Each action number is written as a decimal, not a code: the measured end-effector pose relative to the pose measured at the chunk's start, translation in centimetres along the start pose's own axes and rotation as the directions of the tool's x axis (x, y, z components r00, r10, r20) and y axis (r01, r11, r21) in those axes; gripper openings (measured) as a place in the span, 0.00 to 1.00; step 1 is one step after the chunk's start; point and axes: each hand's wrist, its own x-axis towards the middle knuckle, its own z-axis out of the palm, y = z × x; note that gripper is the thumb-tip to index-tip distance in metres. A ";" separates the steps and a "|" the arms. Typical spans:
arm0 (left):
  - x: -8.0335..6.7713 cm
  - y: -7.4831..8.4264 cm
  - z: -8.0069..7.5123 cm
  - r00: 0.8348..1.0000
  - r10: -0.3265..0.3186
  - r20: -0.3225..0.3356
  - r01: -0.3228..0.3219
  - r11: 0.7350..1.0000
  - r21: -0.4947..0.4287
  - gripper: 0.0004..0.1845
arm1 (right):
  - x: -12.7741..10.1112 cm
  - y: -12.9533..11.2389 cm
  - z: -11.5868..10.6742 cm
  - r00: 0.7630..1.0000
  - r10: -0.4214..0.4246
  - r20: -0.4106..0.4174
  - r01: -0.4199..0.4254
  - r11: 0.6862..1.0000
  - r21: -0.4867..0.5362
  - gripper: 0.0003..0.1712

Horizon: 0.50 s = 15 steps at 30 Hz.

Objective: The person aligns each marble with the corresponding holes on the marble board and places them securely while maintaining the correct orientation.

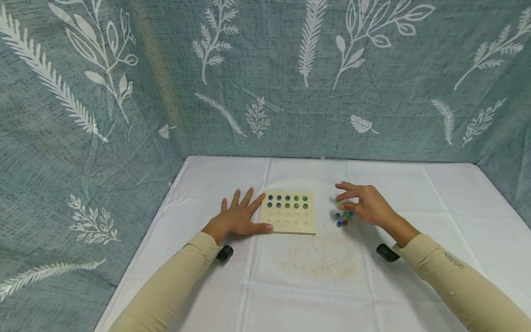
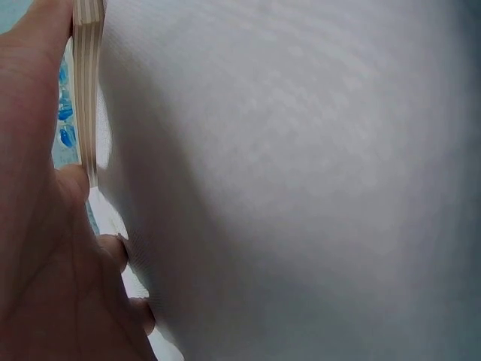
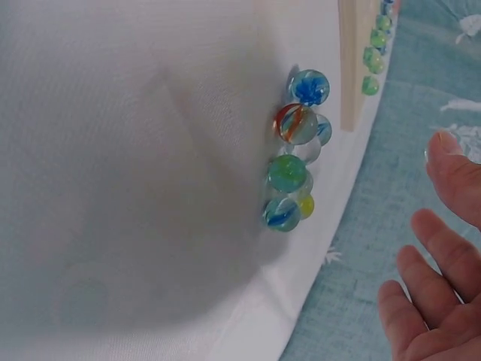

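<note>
L hand flat, steadying board edge; R hand released over marbles.

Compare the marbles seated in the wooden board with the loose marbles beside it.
The marbles in the square wooden peg board sit apart in two neat rows, blue on the left and green on the right; the loose glass marbles lie bunched on the white tablecloth in mixed colours, including orange and yellow. The board's rest in hollows; the loose ones lie free near the right hand. Both look like small glass balls.
</note>
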 end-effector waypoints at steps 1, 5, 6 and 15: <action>0.0 0.0 0.0 1.000 0.000 0.001 0.000 1.000 0.000 0.57 | 0.0 -0.1 0.0 1.000 -0.002 0.002 0.002 1.000 0.000 0.12; 0.0 0.0 0.0 1.000 0.000 0.001 0.000 1.000 -0.004 0.57 | 0.2 -0.3 0.2 1.000 -0.001 0.008 0.001 1.000 0.004 0.12; 0.0 0.0 0.0 1.000 0.001 0.001 -0.001 1.000 -0.004 0.57 | 0.2 -0.4 0.2 1.000 -0.002 0.010 0.002 1.000 0.005 0.12; 0.0 0.0 0.0 1.000 -0.001 0.002 0.002 1.000 -0.008 0.57 | 0.4 -0.8 0.4 1.000 -0.015 0.010 0.015 1.000 0.000 0.12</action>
